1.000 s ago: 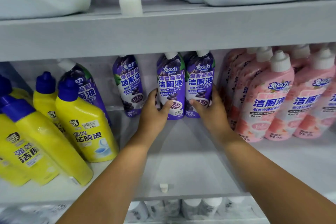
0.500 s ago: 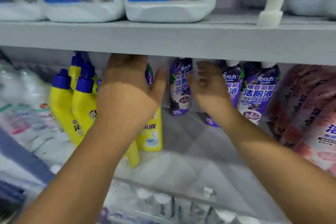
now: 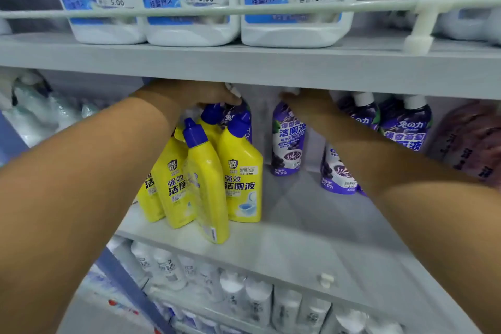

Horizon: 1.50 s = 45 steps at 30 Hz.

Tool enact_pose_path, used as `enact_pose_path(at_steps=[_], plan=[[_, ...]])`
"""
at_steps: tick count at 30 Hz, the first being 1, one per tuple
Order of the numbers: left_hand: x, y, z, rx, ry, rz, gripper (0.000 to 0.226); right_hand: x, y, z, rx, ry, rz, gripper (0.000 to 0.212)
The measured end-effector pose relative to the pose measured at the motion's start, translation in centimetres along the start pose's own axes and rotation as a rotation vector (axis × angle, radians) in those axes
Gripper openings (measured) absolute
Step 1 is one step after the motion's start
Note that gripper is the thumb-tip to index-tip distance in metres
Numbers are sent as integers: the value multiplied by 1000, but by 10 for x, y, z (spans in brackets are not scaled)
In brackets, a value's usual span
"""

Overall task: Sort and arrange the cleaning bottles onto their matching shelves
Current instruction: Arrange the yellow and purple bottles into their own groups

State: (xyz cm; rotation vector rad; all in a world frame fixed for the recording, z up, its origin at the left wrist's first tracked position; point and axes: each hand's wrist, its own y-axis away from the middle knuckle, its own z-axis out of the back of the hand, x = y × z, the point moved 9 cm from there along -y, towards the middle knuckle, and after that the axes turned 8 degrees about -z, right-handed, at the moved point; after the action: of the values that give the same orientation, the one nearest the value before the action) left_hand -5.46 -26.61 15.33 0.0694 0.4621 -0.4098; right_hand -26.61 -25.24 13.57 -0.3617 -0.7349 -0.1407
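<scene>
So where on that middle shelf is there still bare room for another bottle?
The grey middle shelf is bare in front, between the yellow blue-capped bottles and the purple grape-label bottles. Behind the yellow cluster, where the left hand reaches, it is crowded.

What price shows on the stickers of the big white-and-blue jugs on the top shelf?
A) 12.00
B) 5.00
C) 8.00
B: the stickers on the big white-and-blue jugs on the grey top shelf read 5.00.

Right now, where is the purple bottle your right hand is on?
Middle shelf, centre: the purple bottle stands upright under the right hand, just right of the yellow bottles.
</scene>
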Motion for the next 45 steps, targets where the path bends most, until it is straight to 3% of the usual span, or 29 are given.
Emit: enact_pose_path(at_steps=[3,9,15,19,24,28,31,35,39,42,45], plan=[[2,-21,-6,9,60,-47,16,-2,13,0,-21,8,34,43],[-50,-27,-28,-36,2,-232,25,-7,51,21,-134,-13,124,35],[-77,-30,-50,83,262,-302,16,-24,85,56,-248,-70,140,26],[-110,-23,-64,134,123,-346,8,-39,99,81,-292,-53,122,25],[-159,-2,-78,20,-1,-470,28,-70,124,130,-412,-92,106,17],[-174,14,-80,-69,16,-489,13,-99,138,156,-498,-95,90,17],[-188,32,-91,-173,150,-523,16,-118,144,164,-556,-126,71,22],[-152,37,-124,-307,559,-383,25,-130,158,159,-523,-282,35,24],[-104,54,-198,-273,772,-204,44,-185,187,108,-421,-511,-144,61],[-92,68,-240,-236,744,-194,48,-228,210,75,-384,-530,-310,64],[-93,62,-244,-265,656,-190,62,-238,199,76,-352,-401,-321,64]])
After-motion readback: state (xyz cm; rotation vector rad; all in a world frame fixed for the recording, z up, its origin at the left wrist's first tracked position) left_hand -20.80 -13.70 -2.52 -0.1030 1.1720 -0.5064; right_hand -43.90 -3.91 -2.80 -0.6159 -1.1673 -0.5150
